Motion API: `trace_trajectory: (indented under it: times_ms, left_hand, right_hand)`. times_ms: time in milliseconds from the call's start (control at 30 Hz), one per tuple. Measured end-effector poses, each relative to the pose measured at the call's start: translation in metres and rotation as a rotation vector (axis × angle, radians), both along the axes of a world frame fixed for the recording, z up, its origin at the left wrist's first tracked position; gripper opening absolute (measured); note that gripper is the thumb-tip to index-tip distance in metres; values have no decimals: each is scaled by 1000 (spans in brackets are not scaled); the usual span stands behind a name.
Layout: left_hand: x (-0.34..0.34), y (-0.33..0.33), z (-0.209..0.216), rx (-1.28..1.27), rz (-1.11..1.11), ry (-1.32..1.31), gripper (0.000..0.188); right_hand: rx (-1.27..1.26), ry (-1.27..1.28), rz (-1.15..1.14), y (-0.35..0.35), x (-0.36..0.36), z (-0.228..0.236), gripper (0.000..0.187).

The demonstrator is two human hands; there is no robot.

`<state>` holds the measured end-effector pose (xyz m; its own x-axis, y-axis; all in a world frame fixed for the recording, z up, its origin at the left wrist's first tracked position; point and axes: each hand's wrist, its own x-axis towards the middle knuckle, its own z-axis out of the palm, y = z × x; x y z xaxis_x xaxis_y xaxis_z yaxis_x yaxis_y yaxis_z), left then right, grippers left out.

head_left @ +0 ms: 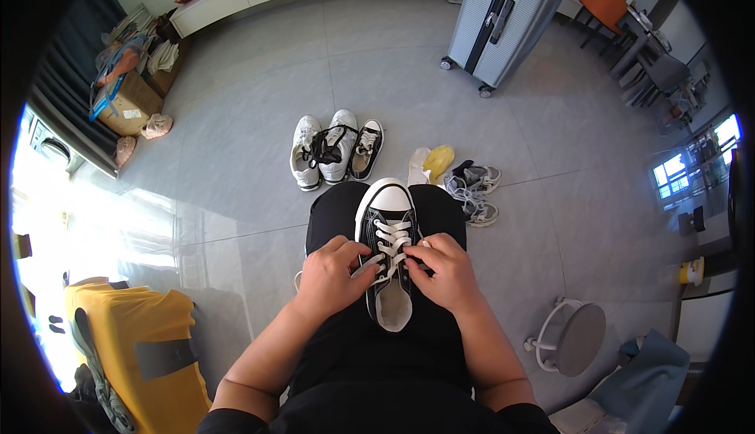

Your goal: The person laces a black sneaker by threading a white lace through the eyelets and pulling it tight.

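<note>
A black canvas sneaker with a white toe cap lies on my lap, toe pointing away from me. White shoelaces criss-cross over its tongue, and its pale insole shows at the heel. On the left side of the eyelets, my left hand pinches the lace between thumb and fingers. Across from it, my right hand is closed on the lace at the right eyelets. Exactly which strand each fingertip grips is partly hidden.
Ahead on the grey tiles stand white sneakers with black laces and a small black sneaker. Grey sneakers and a yellow cloth lie to their right. A silver suitcase, a round stool and a yellow-covered piece stand around.
</note>
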<state>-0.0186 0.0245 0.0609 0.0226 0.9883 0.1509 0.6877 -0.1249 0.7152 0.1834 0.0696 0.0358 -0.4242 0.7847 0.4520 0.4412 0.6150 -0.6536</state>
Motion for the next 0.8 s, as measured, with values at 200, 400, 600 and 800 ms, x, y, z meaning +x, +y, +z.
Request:
trace_trajectory:
  times_ms: [200, 400, 600, 800]
  left_hand:
    - [-2, 9, -19, 31, -71, -95, 12]
    - [-2, 7, -14, -89, -44, -229, 9]
    - [-9, 7, -13, -167, -77, -332, 9]
    - [-16, 5, -18, -249, -70, -545, 9]
  right_hand:
    - [-33, 17, -32, -2, -3, -2, 15]
    - [5, 35, 3, -2, 0, -3, 16]
    - [-24, 70, 56, -2, 4, -1, 16]
    - [-12, 172, 19, -2, 6, 6, 13]
